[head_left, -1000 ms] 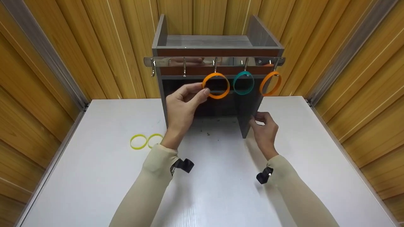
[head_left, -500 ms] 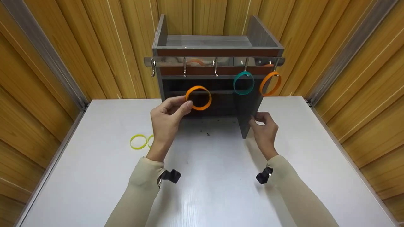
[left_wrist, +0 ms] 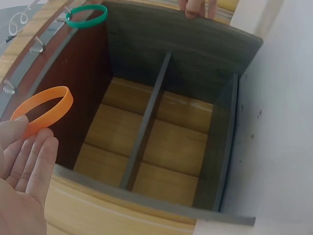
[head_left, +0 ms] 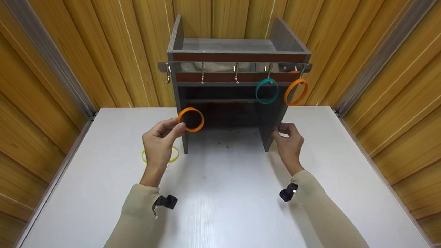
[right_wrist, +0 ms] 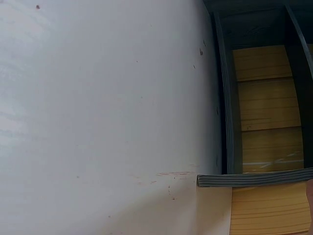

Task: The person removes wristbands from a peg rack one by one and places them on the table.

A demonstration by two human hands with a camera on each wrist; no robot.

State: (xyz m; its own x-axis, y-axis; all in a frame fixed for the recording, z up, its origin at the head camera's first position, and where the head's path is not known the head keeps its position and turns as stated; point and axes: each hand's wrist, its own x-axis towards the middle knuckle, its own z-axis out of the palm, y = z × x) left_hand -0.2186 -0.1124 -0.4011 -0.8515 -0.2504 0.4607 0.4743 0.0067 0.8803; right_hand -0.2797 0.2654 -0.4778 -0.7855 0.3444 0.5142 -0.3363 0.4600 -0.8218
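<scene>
Between thumb and fingers, my left hand (head_left: 160, 141) pinches an orange wristband (head_left: 202, 120) in front of the rack's left side panel. The left wrist view shows the same orange band (left_wrist: 61, 108) at the fingertips. My right hand (head_left: 289, 143) touches the outer face of the grey rack's right side panel (head_left: 270, 127). A teal wristband (head_left: 257, 93) and another orange wristband (head_left: 286, 98) hang from the two right-hand hooks of the metal hook rail (head_left: 220, 66). The other hooks, such as the middle hook (head_left: 236, 74), carry nothing.
Two yellow-green wristbands lie on the white table at left; the right-hand band (head_left: 176, 155) shows partly, the other mostly hidden behind my left hand. The grey rack (head_left: 227, 44) stands against wood-plank walls (head_left: 144, 51). Small dark specks (head_left: 227, 147) dot the table.
The orange wristband in my left hand has come away from the middle hook and moved down and to the left. My right hand has stayed at the side panel.
</scene>
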